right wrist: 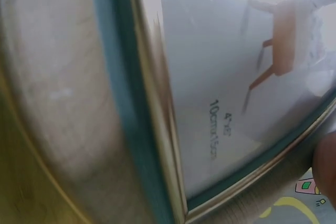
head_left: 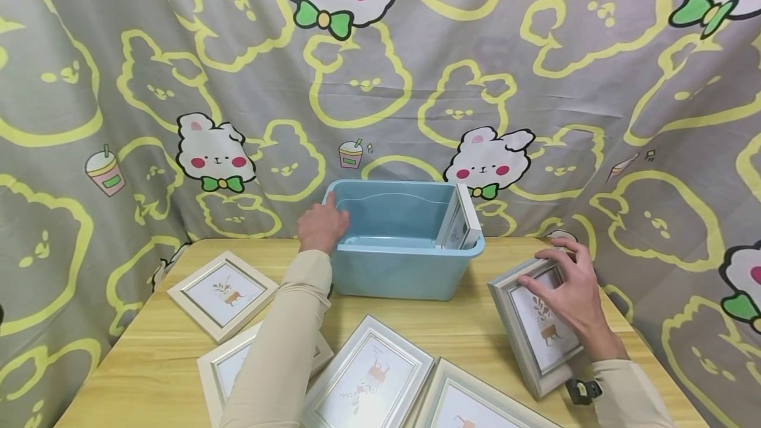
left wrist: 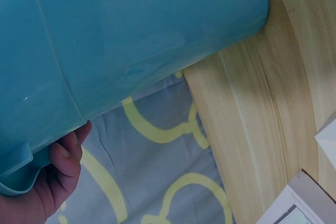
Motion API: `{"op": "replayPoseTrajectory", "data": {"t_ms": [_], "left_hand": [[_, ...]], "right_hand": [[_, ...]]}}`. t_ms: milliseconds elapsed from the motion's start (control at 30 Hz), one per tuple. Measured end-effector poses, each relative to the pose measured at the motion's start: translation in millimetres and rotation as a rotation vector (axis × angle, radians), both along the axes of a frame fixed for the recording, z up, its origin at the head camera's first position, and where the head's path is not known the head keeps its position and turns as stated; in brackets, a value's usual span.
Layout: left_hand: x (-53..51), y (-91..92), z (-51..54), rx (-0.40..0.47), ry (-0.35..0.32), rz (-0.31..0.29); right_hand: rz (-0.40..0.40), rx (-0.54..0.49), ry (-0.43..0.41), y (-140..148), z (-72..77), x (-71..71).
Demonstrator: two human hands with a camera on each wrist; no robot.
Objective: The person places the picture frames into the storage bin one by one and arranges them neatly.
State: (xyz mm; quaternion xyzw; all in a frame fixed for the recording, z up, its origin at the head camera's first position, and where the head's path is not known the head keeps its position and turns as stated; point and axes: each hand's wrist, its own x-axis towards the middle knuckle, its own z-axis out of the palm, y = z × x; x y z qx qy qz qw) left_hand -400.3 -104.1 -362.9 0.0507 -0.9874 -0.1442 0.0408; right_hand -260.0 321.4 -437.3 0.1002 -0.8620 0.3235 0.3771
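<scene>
A light blue plastic bin (head_left: pixel 392 276) stands toward the back of the table. My left hand (head_left: pixel 321 224) grips its left rim; in the left wrist view the fingers (left wrist: pixel 65 163) curl under the lip. On the right, my right hand (head_left: pixel 573 292) holds a picture frame (head_left: pixel 514 322) by its upper edge, thumb on the front side, the frame tilted over the table. The right wrist view shows its print (right wrist: pixel 210 51) close up, a brown potted figure and size text. Inside the bin, another picture frame (head_left: pixel 470 220) leans upright against the right wall.
Several picture frames lie face up at the front: one at left (head_left: pixel 222 296), one partly under my left sleeve (head_left: pixel 208 375), one in the middle (head_left: pixel 368 378), one at the front edge (head_left: pixel 470 401). A patterned curtain (head_left: pixel 368 98) hangs behind the wooden table (head_left: pixel 154 362).
</scene>
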Motion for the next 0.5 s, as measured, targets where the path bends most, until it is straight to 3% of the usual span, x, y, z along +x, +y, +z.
{"op": "replayPoseTrajectory", "data": {"t_ms": [300, 500], "left_hand": [[-0.2, 0.5, 1.1, -0.009, -0.009, -0.001], [1.1, 0.6, 2.0, -0.011, -0.012, 0.002]], "right_hand": [[0.039, -0.116, 0.023, 1.8, -4.5, 0.8], [0.078, -0.182, 0.090, 3.3, -8.7, 0.3]]}}
